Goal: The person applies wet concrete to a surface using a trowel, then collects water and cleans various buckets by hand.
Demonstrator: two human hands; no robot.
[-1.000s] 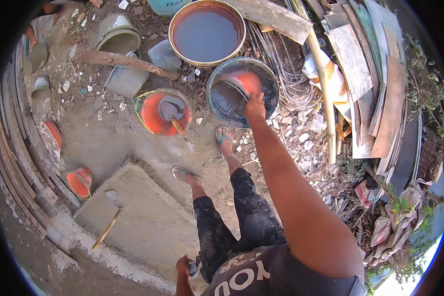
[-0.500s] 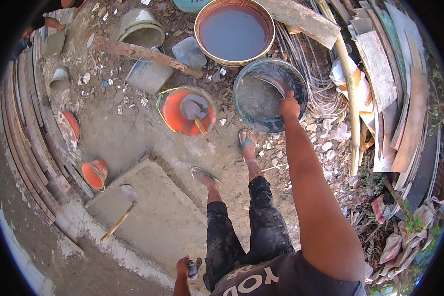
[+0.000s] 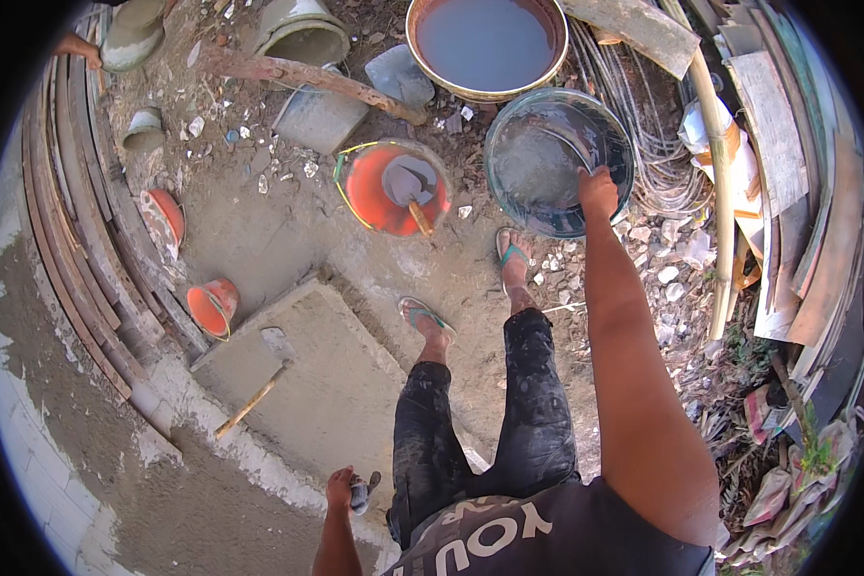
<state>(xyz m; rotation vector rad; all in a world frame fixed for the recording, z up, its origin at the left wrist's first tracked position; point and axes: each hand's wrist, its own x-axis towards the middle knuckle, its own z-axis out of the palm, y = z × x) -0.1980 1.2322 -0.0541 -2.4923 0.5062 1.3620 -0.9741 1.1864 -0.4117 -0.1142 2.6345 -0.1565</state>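
My right hand (image 3: 600, 192) is closed at the right inside of a dark round tub (image 3: 509, 206) of grey, cloudy liquid. It grips a thin, curved, rim-like edge; the rest of that thing is hidden in the liquid. Down by my left leg, my left hand (image 3: 339, 487) is closed on a small dark grey object (image 3: 360, 494) whose kind I cannot make out. Left of the tub stands an orange bucket (image 3: 363, 182), and in it leans a trowel (image 3: 415, 197) with a wooden handle.
A large drum (image 3: 485, 43) of grey liquid stands behind the tub. A wooden-handled tool (image 3: 250, 398) lies on a grey slab (image 3: 326, 384). Planks (image 3: 77, 250) line the left; boards (image 3: 768, 134) and a pole (image 3: 720, 221) the right. Another person's hand (image 3: 79, 48) is near a bucket (image 3: 130, 43).
The view has shifted, so the scene sits further right. The curved edge in my right hand has moved toward the tub's right side. At the upper left, the other person's hand is now beside a bucket.
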